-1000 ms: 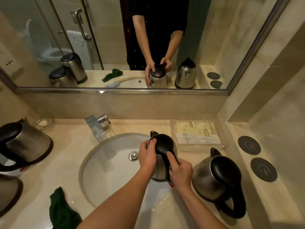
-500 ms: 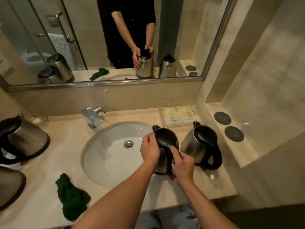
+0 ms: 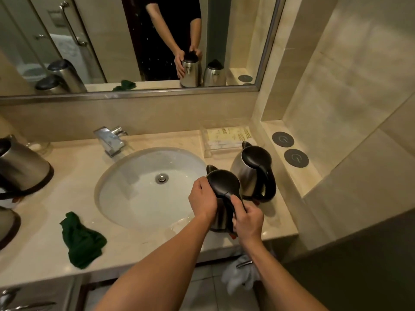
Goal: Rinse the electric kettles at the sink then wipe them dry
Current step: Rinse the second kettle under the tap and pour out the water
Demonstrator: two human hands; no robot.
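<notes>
A steel electric kettle with a black lid [image 3: 222,185] stands at the right rim of the white sink [image 3: 139,198]. My left hand [image 3: 202,198] grips its left side just under the lid. My right hand [image 3: 247,218] is curled round its black handle. A second steel kettle [image 3: 251,173] stands right behind it on the counter, close or touching. Two more kettles [image 3: 22,169] [image 3: 6,223] sit at the far left of the counter. A crumpled dark green cloth [image 3: 82,241] lies on the counter left of the sink.
A chrome tap [image 3: 110,140] stands behind the basin. A clear tray of packets [image 3: 226,138] sits by the wall, and two round black kettle bases [image 3: 289,148] lie on the right ledge. The mirror [image 3: 134,41] reflects the scene. A pale cloth [image 3: 240,274] hangs below the counter edge.
The view has pulled back and shifted left. The held kettle now stands further right, at the sink's right rim beside the second kettle. Both hands keep the same hold.
</notes>
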